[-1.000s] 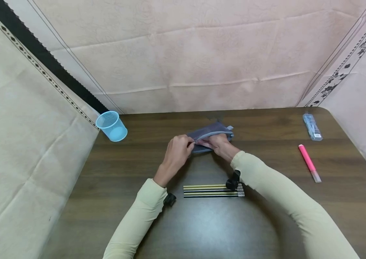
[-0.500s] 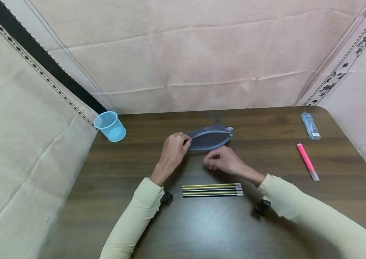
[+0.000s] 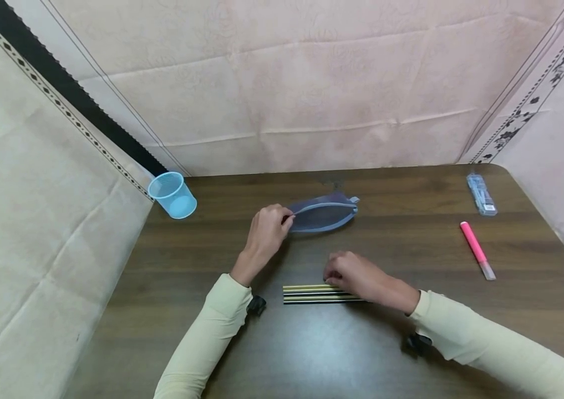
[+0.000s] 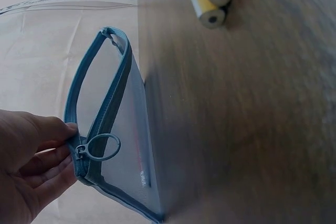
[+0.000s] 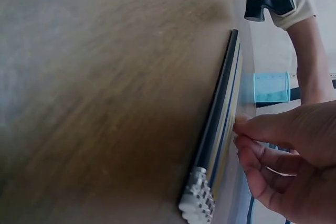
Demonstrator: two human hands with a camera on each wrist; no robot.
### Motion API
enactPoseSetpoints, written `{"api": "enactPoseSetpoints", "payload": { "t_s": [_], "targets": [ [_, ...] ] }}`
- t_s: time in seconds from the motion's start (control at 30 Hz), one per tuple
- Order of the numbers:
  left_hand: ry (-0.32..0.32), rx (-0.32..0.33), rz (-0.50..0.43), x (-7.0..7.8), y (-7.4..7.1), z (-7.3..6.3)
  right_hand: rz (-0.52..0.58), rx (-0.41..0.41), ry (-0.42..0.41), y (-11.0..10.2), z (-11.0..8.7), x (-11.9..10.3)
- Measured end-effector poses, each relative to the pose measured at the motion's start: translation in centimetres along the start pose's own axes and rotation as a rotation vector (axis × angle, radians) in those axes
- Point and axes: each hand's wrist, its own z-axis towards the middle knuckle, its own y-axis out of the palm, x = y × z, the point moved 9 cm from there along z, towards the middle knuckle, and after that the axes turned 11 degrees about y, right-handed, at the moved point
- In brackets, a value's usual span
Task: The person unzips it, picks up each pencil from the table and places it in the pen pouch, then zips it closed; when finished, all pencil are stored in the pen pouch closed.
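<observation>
My left hand (image 3: 268, 228) pinches the zip end of a dark, see-through pencil pouch (image 3: 321, 218), beside the ring-shaped zipper pull (image 4: 104, 147). The pouch's mouth gapes, and a thin dark and reddish shape (image 4: 143, 163) shows through its side. Closer to me lies a row of several black and gold striped pencils (image 3: 306, 294). Over their right part is my right hand (image 3: 361, 277), which hides the eraser ends in the head view. Its thumb and index fingertips are right at the row's far edge; I cannot tell whether they pinch a pencil.
A light blue cup (image 3: 176, 198) stands at the table's far left corner. Toward the right lie a pink marker (image 3: 476, 249) and a blue packet (image 3: 481, 195) on the brown wooden table (image 3: 411, 221). Pale cloth (image 3: 311, 100) hangs behind the far edge.
My right hand has come out of the pouch and moved toward me to the pencils. The left hand has stayed at the pouch's zip end throughout.
</observation>
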Motion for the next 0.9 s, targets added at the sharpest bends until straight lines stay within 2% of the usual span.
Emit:
{"api": "enactPoseSetpoints", "payload": {
  "t_s": [0.37, 0.63, 0.9],
  "targets": [
    [0.000, -0.007, -0.003, 0.02, 0.32, 0.07, -0.089, 0.016, -0.001, 0.32, 0.07, -0.25],
    [0.008, -0.002, 0.002, 0.16, 0.31, 0.01, -0.023, -0.024, 0.032, -0.36, 0.06, -0.65],
    [0.008, -0.008, -0.006, 0.20, 0.72, -0.10, -0.065, -0.009, 0.007, 0.10, -0.06, -0.64]
  ]
}}
